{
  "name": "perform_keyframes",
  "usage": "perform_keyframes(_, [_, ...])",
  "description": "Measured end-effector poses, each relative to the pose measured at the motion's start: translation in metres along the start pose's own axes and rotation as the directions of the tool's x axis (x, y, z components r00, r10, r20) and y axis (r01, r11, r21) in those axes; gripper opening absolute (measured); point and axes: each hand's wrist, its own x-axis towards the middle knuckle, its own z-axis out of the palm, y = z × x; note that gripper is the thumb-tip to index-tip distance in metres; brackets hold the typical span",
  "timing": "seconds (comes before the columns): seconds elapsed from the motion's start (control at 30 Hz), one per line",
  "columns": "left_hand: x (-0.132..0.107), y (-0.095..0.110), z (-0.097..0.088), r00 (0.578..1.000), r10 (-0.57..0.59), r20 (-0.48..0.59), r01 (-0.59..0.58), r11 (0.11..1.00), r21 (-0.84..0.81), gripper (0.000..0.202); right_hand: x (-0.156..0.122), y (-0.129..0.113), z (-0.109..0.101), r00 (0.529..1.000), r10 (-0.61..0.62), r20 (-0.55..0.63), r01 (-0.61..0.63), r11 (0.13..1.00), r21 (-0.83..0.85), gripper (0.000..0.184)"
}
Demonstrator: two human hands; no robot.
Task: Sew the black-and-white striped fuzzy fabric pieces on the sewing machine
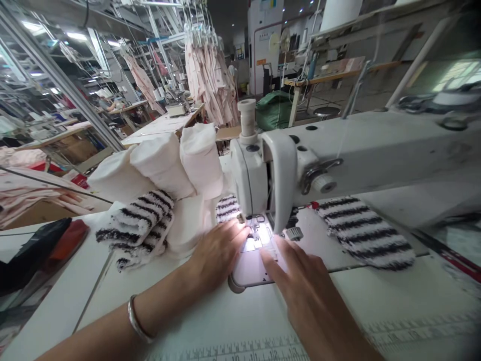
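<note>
My left hand [218, 253], with a silver bangle [137, 319] on its wrist, lies flat beside the presser foot [255, 231] of a white sewing machine [338, 155]. My right hand [296, 281] rests in front of the foot, its fingertips on pale fabric [259, 260] under the bright machine lamp. The needle area is partly hidden by the machine head and my fingers. Folded white fabric [161, 165] bunches behind my left hand. Black-and-white striped terry pieces lie to the left [137, 228] and right [364, 233] of the machine.
A ruler scale [240, 352] runs along the white table's front edge. A black and red object [41, 245] lies at far left. A thread spool [247, 118] stands on the machine. Pink garments [208, 75] hang on racks behind, among other workstations.
</note>
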Motion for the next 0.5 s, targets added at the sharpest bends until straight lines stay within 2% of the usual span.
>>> perform_keyframes(0.13, [0.001, 0.006, -0.006, 0.996, -0.077, 0.051, 0.075, 0.996, 0.054, 0.023, -0.019, -0.003, 0.004, 1.000, 0.014, -0.027, -0.013, 0.998, 0.056, 0.061])
perform_keyframes(0.23, [0.002, 0.009, -0.008, 0.994, -0.093, 0.065, 0.088, 0.994, 0.071, 0.024, -0.025, -0.002, 0.006, 0.998, 0.021, -0.060, -0.016, 0.996, 0.085, 0.061])
perform_keyframes(0.5, [-0.004, 0.018, -0.003, 0.993, -0.095, 0.068, 0.091, 0.994, 0.057, 0.066, -0.024, -0.001, 0.005, 0.993, 0.008, -0.117, 0.000, 0.997, 0.072, 0.054])
